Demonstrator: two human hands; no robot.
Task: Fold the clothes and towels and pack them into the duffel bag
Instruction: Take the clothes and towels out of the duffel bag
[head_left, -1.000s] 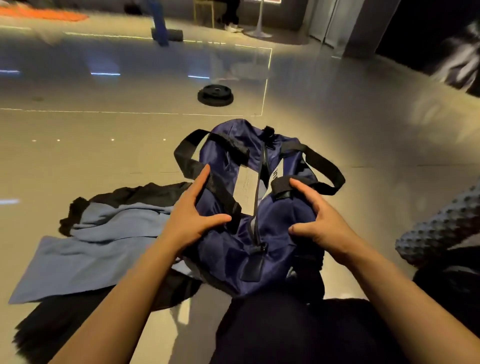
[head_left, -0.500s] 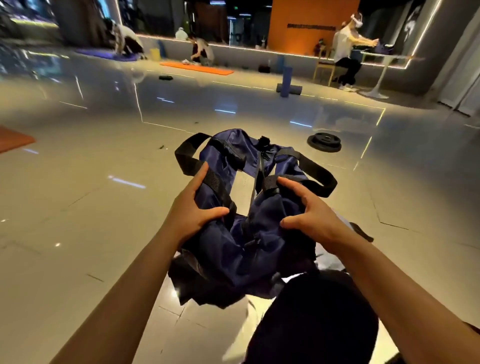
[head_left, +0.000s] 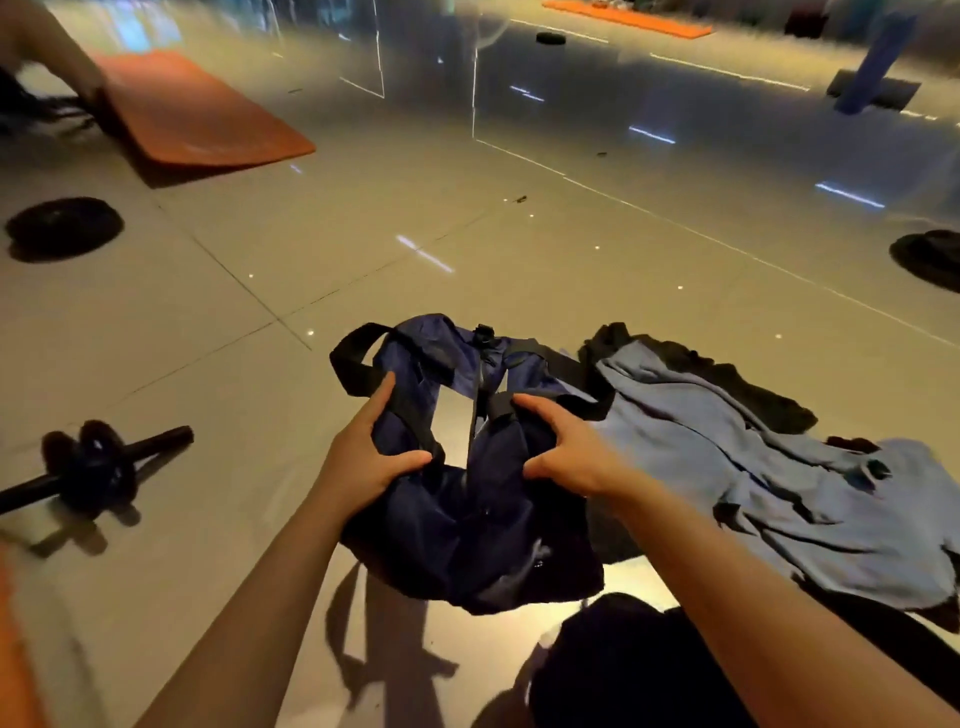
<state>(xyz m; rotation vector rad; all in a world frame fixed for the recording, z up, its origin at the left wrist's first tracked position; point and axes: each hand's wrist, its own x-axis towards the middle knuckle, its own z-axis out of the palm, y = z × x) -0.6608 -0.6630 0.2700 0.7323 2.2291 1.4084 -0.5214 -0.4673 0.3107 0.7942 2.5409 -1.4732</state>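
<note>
- A navy duffel bag (head_left: 457, 514) lies on the floor (head_left: 249, 322), between both hands.
- The left hand (head_left: 363, 457) grips its left side; the right hand (head_left: 566, 452) grips its right.
- Blue clothes (head_left: 769, 478) lie just right of it.

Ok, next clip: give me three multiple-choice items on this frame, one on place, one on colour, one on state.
1. Where does the light blue cloth lie relative to the navy fabric duffel bag?
A. to its right
B. to its left
C. inside it

2. What colour is the foam exercise mat at upper left?
A. green
B. orange
C. white

3. What are the left hand and right hand doing?
A. both gripping the bag
B. both resting flat on the floor
C. one holding the cloth

Answers: 1 A, the cloth spreads on the floor right of the bag; 2 B, the mat is plainly orange; 3 A, fingers and thumbs curl round the bag's fabric.
</note>
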